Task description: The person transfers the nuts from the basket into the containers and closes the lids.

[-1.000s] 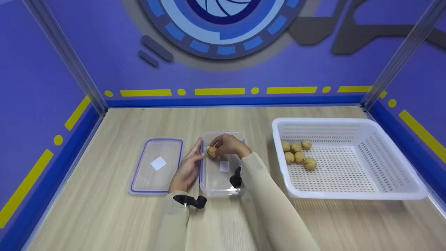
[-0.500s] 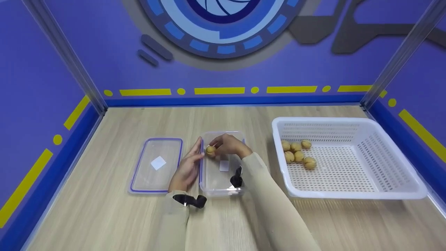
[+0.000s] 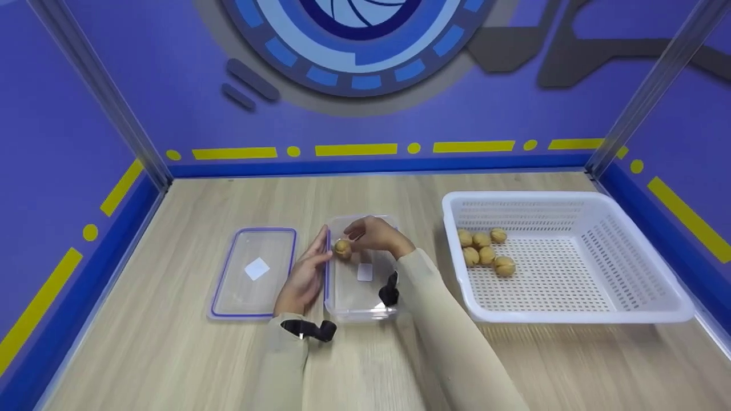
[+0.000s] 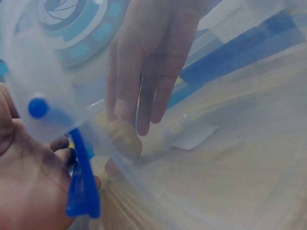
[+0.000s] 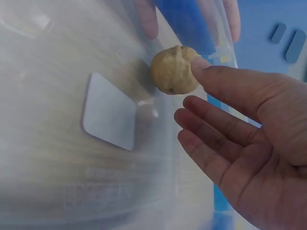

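Note:
A clear plastic food container [image 3: 365, 311] stands on the table, a white square label [image 3: 365, 272] showing at its floor. My right hand [image 3: 377, 235] reaches into its far left part and pinches a walnut [image 5: 173, 70] between thumb and index finger, the index mostly hidden in the right wrist view. The other fingers extend loosely beside the nut. Along the container's left outer side rests my left hand [image 3: 302, 279], fingers straight and thumb at the rim. A hinged latch flap with a blue strip [image 4: 82, 177] hangs beside the left palm in the left wrist view.
Left of the left hand lies the container's clear lid [image 3: 240, 291] with a blue seal and a white label. A white perforated basket [image 3: 571, 317] at the right holds several walnuts [image 3: 485, 255] at its left end. Purple panels [image 3: 365, 125] border the table.
The walnut shifts and turns slightly, moving a little left in the right fingers. The left hand keeps its place at the container. The head view drifts slightly.

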Available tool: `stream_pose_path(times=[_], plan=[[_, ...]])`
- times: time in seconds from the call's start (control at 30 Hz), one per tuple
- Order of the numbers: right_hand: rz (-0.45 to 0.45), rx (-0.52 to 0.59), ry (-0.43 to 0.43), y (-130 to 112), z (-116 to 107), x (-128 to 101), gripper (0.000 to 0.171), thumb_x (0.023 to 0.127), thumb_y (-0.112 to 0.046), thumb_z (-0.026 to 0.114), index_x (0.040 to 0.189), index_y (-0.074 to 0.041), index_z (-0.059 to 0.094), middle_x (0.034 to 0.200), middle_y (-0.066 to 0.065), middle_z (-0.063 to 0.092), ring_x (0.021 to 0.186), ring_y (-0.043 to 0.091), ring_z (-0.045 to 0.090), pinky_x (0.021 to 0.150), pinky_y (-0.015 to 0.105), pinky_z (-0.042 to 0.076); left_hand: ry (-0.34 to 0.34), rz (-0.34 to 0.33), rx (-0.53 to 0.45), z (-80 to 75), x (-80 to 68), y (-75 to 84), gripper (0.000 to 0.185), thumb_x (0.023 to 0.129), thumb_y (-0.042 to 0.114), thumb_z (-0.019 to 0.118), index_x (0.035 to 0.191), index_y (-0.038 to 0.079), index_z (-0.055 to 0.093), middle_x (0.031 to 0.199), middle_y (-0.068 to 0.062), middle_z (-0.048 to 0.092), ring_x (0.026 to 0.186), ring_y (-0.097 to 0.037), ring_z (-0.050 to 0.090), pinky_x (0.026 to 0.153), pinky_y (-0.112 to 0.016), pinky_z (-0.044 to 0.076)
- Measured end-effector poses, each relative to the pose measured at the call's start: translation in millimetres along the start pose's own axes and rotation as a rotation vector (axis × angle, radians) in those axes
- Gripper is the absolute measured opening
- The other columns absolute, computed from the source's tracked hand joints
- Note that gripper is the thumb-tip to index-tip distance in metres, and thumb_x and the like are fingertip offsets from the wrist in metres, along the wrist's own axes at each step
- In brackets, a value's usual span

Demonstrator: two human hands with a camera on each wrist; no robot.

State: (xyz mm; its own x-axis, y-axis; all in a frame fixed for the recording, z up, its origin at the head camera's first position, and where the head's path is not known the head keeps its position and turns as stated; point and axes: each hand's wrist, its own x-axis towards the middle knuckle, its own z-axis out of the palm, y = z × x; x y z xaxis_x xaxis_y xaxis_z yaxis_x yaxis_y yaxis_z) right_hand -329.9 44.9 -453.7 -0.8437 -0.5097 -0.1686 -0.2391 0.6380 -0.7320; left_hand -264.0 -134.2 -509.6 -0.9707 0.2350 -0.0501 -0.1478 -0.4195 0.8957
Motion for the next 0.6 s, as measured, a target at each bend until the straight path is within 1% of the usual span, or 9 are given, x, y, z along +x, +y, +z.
stream_pose_path(times=[0.13,0.3,0.5,0.6], plan=[[0.015,0.002,-0.001,-3.1,-6.9,-1.9,0.043,0.081,-0.009,0.073,0.123,-0.002,0.064,0.121,0.014,0.067,0.112,0.028,0.064,0.098,0.039,0.052,0.007,0.003,0.004,-0.7,-0.1,-0.5,0.067,0.094,-0.003,0.039,0.154,0.008,0.013,0.163,-0.004,-0.004,0.149,-0.021,-0.012,0.122,-0.036,-0.009],[-0.027,-0.004,-0.001,-5.8,-15.2,-4.7,0.046,0.081,-0.007,0.073,0.124,0.001,0.062,0.121,0.018,0.066,0.112,0.03,0.064,0.095,0.037,0.054,0.004,0.015,0.004,-0.6,0.3,-1.5,0.067,0.093,-0.004,0.039,0.154,0.008,0.013,0.163,-0.003,-0.003,0.15,-0.02,-0.011,0.122,-0.035,-0.009],[-0.043,-0.026,-0.005,-8.5,-24.7,-10.3,0.047,0.082,-0.014,0.075,0.126,-0.002,0.062,0.123,0.015,0.066,0.113,0.029,0.063,0.097,0.039,0.053,-0.019,0.021,0.001,-0.4,0.3,-1.9,0.068,0.093,-0.005,0.038,0.154,0.007,0.01,0.163,-0.005,-0.006,0.149,-0.021,-0.012,0.122,-0.036,-0.01],[-0.058,-0.033,-0.013,-8.7,-29.4,-12.3,0.047,0.081,-0.013,0.075,0.126,-0.003,0.062,0.124,0.016,0.065,0.114,0.031,0.062,0.097,0.04,0.053,-0.027,0.02,-0.001,-0.4,0.0,-1.6,0.068,0.093,-0.005,0.038,0.154,0.008,0.009,0.163,-0.005,-0.007,0.149,-0.021,-0.013,0.122,-0.036,-0.01]])
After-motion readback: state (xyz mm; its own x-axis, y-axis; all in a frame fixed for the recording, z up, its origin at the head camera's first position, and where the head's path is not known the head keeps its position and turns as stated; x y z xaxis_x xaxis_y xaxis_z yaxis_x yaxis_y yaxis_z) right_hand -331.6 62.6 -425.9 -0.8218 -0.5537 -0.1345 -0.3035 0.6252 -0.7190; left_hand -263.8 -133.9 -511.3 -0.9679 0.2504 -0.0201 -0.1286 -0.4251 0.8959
